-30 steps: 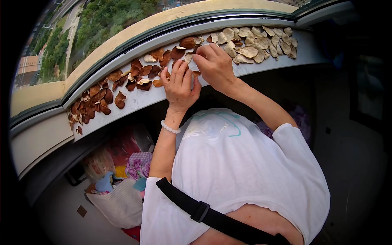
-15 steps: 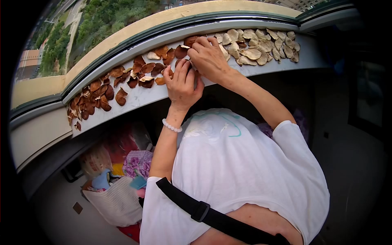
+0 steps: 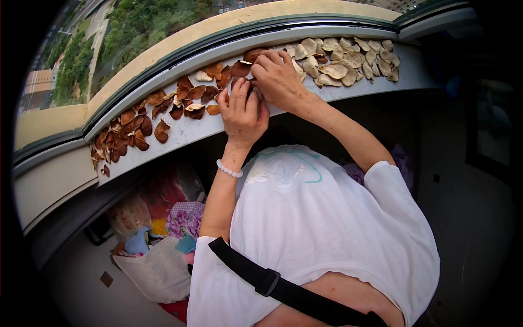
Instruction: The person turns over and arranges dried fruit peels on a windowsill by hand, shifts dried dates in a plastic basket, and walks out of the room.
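My left hand (image 3: 242,115), with a pale bead bracelet (image 3: 229,169) at its wrist, is over the sill with fingers bent. Close against it, my right hand (image 3: 280,79) has its fingers curled down and its tips pressed together. A dark brown dried piece, like peel, shows partly between the hands; the fingers hide most of it. Another brown piece (image 3: 241,68) lies just left of my right fingertips. Curled brown pieces (image 3: 131,128) spread along the left of the sill. Pale, cream-coloured dried pieces (image 3: 335,71) cover the part to the right of my right hand.
The narrow white windowsill (image 3: 188,131) curves along the window frame (image 3: 185,53). Below it on the left, a striped cloth bag (image 3: 155,270) stands by bundled purple fabric (image 3: 185,219). Trees and a road show outside.
Both hands stay nearly in place, with slight finger movement at the brown piece. The view has shifted a little; the laid-out pieces look unchanged.
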`<state>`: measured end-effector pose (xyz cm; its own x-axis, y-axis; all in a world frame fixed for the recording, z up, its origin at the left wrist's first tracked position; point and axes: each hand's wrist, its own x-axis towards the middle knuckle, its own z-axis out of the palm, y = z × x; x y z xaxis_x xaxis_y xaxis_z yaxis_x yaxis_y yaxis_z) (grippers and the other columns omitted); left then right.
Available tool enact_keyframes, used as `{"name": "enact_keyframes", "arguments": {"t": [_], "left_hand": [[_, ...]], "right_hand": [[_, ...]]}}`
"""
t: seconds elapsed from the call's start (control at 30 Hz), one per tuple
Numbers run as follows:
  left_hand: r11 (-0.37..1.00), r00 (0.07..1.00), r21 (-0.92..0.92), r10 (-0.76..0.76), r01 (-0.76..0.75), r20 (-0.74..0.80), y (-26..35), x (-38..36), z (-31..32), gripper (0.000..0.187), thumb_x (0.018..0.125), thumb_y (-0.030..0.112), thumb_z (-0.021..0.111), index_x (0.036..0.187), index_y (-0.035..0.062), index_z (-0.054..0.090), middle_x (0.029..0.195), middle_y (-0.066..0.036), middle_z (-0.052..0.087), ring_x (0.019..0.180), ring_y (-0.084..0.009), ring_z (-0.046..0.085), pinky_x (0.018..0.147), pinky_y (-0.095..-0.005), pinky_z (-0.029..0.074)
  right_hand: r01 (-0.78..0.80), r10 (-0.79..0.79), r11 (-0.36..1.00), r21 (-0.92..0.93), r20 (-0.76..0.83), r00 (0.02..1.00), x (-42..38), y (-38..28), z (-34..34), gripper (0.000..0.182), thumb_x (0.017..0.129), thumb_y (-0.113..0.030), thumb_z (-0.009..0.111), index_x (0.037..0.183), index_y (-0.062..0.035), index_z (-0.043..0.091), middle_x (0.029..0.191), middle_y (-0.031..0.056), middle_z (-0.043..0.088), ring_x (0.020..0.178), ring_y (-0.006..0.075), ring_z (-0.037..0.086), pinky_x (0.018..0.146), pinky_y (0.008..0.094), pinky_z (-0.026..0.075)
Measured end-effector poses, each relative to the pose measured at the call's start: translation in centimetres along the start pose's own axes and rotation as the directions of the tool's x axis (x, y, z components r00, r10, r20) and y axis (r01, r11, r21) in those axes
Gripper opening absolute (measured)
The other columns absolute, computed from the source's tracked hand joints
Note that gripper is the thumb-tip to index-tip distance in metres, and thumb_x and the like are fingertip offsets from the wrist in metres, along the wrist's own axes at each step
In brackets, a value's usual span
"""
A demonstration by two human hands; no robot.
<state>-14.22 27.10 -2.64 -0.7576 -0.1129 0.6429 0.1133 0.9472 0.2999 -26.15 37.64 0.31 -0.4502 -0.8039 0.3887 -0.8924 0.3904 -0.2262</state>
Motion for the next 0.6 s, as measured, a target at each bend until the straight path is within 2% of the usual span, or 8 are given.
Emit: {"name": "enact_keyframes", "arguments": {"t": [0.03, 0.1, 0.27, 0.33, 0.4, 0.53, 0.6], "left_hand": [[1.000, 1.000, -0.004, 0.001, -0.001, -0.016, 0.0, 0.0, 0.1, 0.025, 0.076, 0.011, 0.069, 0.098, -0.0009, 0.067, 0.115, -0.017, 0.065, 0.118, -0.0314, 0.061, 0.103, -0.0525, 0.038], [1.000, 1.000, -0.006, 0.002, -0.002, -0.016, -0.1, -0.1, 0.1, 0.025, 0.077, 0.010, 0.069, 0.099, -0.0011, 0.067, 0.116, -0.017, 0.065, 0.119, -0.0317, 0.061, 0.103, -0.0522, 0.039], [1.000, 0.999, -0.006, 0.009, -0.010, -0.045, -0.1, -0.1, 0.2, 0.023, 0.079, 0.008, 0.069, 0.100, -0.0021, 0.066, 0.116, -0.018, 0.063, 0.117, -0.0332, 0.061, 0.100, -0.0495, 0.043], [0.999, 0.998, -0.034, -0.021, 0.019, -0.065, -0.1, -0.1, 0.3, 0.026, 0.077, 0.004, 0.071, 0.101, -0.0011, 0.065, 0.118, -0.017, 0.062, 0.114, -0.0346, 0.061, 0.095, -0.0462, 0.048], [0.999, 0.998, -0.040, -0.020, 0.018, -0.059, 0.0, -0.1, 0.3, 0.023, 0.078, 0.004, 0.069, 0.100, -0.0021, 0.065, 0.117, -0.017, 0.062, 0.113, -0.0354, 0.061, 0.094, -0.0462, 0.048], [0.998, 0.998, -0.056, -0.021, 0.018, -0.052, 0.0, 0.0, 0.3, 0.021, 0.079, 0.003, 0.066, 0.098, -0.0038, 0.065, 0.116, -0.018, 0.062, 0.112, -0.0361, 0.061, 0.093, -0.0466, 0.048], [0.999, 0.999, -0.045, -0.016, 0.014, -0.051, -0.2, -0.1, 0.3, 0.020, 0.079, 0.003, 0.065, 0.098, -0.0044, 0.064, 0.116, -0.018, 0.062, 0.112, -0.0359, 0.061, 0.093, -0.0465, 0.048]], "right_hand": [[-0.001, 0.001, 1.000, -0.001, 0.000, 1.000, 0.0, 0.0, 0.1, 0.022, 0.077, -0.013, 0.070, 0.096, -0.0043, 0.063, 0.108, 0.0110, 0.063, 0.118, 0.0294, 0.054, 0.102, 0.0474, 0.035], [0.067, -0.064, 0.998, 0.018, -0.156, 0.986, -0.1, -0.1, 0.4, 0.012, 0.074, -0.010, 0.065, 0.085, -0.0049, 0.064, 0.100, 0.0104, 0.065, 0.111, 0.0275, 0.057, 0.100, 0.0461, 0.035], [0.085, -0.072, 0.995, 0.044, -0.241, 0.968, -0.5, -0.2, 0.5, 0.011, 0.073, -0.010, 0.065, 0.083, -0.0053, 0.063, 0.091, 0.0085, 0.065, 0.106, 0.0266, 0.060, 0.099, 0.0453, 0.037], [0.083, -0.069, 0.996, 0.044, -0.261, 0.963, -0.6, -0.2, 0.3, 0.011, 0.073, -0.010, 0.065, 0.083, -0.0053, 0.063, 0.089, 0.0080, 0.064, 0.105, 0.0261, 0.060, 0.098, 0.0449, 0.038], [0.102, -0.103, 0.995, -0.020, -0.318, 0.943, -0.7, -0.3, 0.2, 0.010, 0.073, -0.011, 0.066, 0.082, -0.0058, 0.063, 0.088, 0.0069, 0.063, 0.103, 0.0249, 0.060, 0.098, 0.0449, 0.038], [0.111, -0.128, 0.991, -0.074, -0.296, 0.946, -1.2, -0.9, 0.6, 0.010, 0.073, -0.011, 0.066, 0.081, -0.0069, 0.063, 0.088, 0.0058, 0.063, 0.103, 0.0244, 0.059, 0.098, 0.0453, 0.038], [0.114, -0.114, 0.993, -0.013, -0.245, 0.963, -1.4, -1.0, 0.5, 0.011, 0.072, -0.012, 0.067, 0.082, -0.0068, 0.065, 0.091, 0.0053, 0.064, 0.104, 0.0243, 0.059, 0.097, 0.0461, 0.038]]}}
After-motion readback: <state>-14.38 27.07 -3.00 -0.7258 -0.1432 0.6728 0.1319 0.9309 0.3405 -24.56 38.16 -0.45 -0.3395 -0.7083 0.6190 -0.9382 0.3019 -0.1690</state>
